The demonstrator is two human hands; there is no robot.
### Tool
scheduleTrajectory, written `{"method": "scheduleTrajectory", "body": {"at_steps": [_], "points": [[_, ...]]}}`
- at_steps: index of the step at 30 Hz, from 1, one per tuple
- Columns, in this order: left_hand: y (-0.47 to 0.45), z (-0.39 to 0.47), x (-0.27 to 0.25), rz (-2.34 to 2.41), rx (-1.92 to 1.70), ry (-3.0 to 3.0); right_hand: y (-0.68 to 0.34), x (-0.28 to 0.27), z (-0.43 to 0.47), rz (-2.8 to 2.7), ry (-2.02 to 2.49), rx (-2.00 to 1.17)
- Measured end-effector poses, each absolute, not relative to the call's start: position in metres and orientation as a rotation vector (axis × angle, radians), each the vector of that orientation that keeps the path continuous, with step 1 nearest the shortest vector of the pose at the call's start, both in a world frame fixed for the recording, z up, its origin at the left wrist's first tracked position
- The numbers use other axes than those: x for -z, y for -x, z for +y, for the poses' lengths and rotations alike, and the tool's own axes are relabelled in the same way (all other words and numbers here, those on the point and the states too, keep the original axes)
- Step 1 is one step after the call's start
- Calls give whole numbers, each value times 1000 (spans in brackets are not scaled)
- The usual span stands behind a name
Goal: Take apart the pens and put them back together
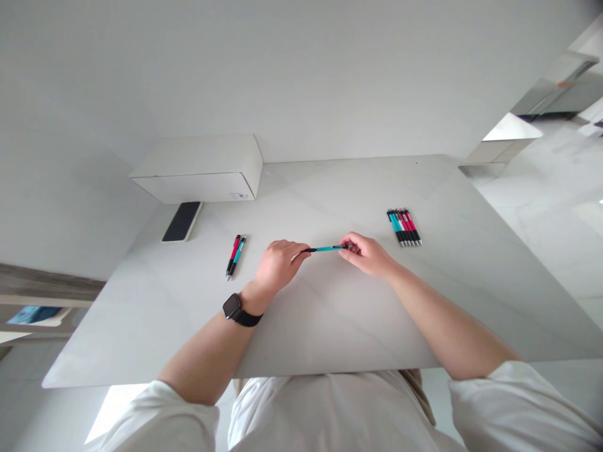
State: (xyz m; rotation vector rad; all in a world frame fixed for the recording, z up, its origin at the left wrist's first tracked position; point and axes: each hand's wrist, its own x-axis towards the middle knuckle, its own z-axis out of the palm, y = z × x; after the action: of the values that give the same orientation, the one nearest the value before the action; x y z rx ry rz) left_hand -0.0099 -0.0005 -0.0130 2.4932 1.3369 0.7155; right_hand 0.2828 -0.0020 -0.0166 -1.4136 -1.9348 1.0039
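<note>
A teal pen (pixel 325 249) with a black grip lies level between my two hands, above the middle of the table. My left hand (pixel 281 263) pinches its black grip end, and the tip is hidden by the fingers. At the other end, by the clip, the fingers of my right hand (pixel 366 253) are closed on it. Left of my left hand, a red pen (pixel 234 252) and another teal pen (pixel 239 253) rest side by side. Beyond my right hand lies a neat row of several teal and red pens (pixel 404 227), tips toward me.
The white table (pixel 330 326) stands against a pale wall. At its back left is a long white box (pixel 198 182), with a dark-screened phone (pixel 182 221) in front of it. A black watch (pixel 233 306) is on my left wrist. Shelving (pixel 42 301) stands beyond the left edge.
</note>
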Motion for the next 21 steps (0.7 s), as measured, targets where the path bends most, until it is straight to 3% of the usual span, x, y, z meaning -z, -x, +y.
{"method": "scheduleTrajectory", "body": {"at_steps": [21], "points": [[8,0,16,1392,-734,-2457,-286,20,2,-1838,1401,-968]]}}
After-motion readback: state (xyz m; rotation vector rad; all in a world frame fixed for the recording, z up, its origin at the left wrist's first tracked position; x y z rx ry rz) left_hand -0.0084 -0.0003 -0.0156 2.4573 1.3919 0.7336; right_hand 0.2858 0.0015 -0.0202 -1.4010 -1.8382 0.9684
